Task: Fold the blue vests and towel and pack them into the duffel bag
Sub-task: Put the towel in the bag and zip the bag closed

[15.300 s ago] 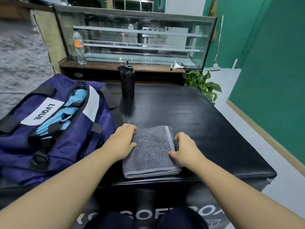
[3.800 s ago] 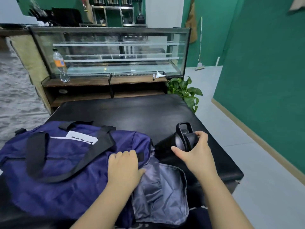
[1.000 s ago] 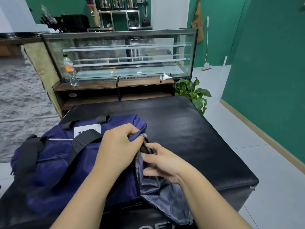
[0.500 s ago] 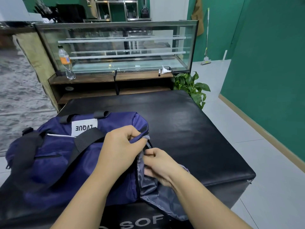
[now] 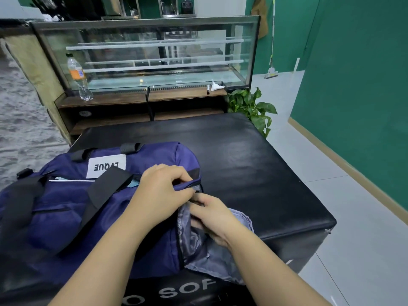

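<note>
While the navy duffel bag lies on the black padded table, the left hand pinches the bag's end edge. The right hand has its fingers curled into the grey-lined end pocket — gripping the lining there.

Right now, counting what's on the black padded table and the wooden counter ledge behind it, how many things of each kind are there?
Bags: 1, the navy fabric duffel bag on the black padded table.
Bottles: 1, the clear plastic bottle with an orange label.
Markers: 1, the small dark marker.
Paper scraps: 1, the crumpled white paper.
Total: 4.
</note>
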Demonstrator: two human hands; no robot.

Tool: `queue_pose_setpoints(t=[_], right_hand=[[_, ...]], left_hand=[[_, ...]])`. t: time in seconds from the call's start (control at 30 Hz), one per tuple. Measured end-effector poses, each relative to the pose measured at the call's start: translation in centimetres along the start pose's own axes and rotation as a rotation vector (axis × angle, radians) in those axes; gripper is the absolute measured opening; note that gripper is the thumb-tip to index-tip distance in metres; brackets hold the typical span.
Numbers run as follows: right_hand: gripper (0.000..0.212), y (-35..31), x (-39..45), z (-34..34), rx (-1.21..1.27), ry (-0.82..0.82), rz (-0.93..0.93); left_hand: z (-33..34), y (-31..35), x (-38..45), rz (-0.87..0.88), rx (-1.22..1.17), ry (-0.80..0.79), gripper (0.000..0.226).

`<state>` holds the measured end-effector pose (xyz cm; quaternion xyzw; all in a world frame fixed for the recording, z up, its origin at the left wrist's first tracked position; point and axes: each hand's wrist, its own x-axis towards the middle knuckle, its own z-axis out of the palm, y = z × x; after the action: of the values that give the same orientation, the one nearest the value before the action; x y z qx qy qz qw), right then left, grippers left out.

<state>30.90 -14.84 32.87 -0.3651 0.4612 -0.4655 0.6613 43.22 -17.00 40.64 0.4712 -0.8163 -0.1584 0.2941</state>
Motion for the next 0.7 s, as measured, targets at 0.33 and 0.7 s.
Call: queue_pose_setpoints(t=[0.33,0.7], right_hand=[[0.055,4.3,-2.4,-8.9,-1.090,0.748,0.157],[0.013,2.7,-3.1,-10.7,-0.207,0.544,0.208]], left_hand=[[0.7,-2.2,-0.3,0.056,0.001,-0.100,0.029],[0.5,-3.1,0.0,-0.006,0.010,-0.117,0.013]])
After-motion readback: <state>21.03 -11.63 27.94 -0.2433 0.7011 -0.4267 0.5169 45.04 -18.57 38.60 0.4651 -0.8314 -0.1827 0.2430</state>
